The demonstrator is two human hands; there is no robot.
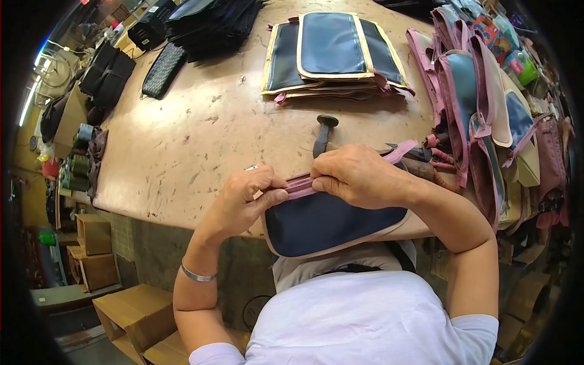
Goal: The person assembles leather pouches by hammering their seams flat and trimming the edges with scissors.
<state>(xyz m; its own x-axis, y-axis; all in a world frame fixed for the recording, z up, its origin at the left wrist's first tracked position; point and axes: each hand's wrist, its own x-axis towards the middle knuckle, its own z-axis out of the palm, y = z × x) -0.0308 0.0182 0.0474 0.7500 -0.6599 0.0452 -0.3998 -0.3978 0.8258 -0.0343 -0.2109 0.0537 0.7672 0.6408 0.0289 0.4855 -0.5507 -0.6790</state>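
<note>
A dark blue bag panel (334, 225) with pale edging lies at the table's front edge, partly over it, close to my body. Along its top runs a folded pink fabric strip (300, 186). My left hand (246, 198) pinches this strip between thumb and fingers near its left end. A short way to the right, my right hand (359, 176) is closed on the same strip, its fingertips pressed together. The strip's loose pink end (401, 150) sticks out behind my right hand. Just beyond that hand stands a dark metal tool with a round flat head (326, 125).
Stacked blue panels with yellow edging (331, 45) lie at the back of the table (182, 128). Pink and blue bag pieces (465, 91) crowd the right side. A black patterned pouch (164, 70) and black stacked pieces (210, 27) are at the back left. Cardboard boxes (143, 310) stand below left.
</note>
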